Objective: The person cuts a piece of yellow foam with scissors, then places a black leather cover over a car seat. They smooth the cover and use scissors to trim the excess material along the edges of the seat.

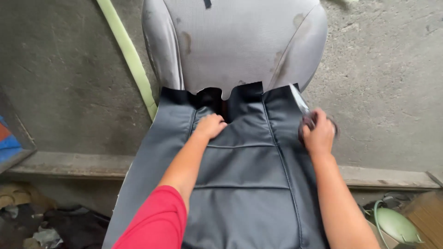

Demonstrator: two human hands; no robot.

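Note:
A grey car seat [235,41] with stained fabric stands upright before a concrete wall. A dark grey leather-like seat cover [244,175] lies over its cushion, its black back edge reaching the gap under the backrest. My left hand [210,125] presses the cover's rear edge near the middle gap, fingers curled on the material. My right hand [318,133] is closed around scissors [302,108], whose blades point up at the cover's right rear corner. A red sleeve covers my left upper arm.
A pale green hose [131,57] runs diagonally down the wall left of the seat. A concrete ledge [69,163] crosses behind the seat. Debris lies at lower left; a pale green helmet-like object [397,226] and a cardboard box [427,212] sit at lower right.

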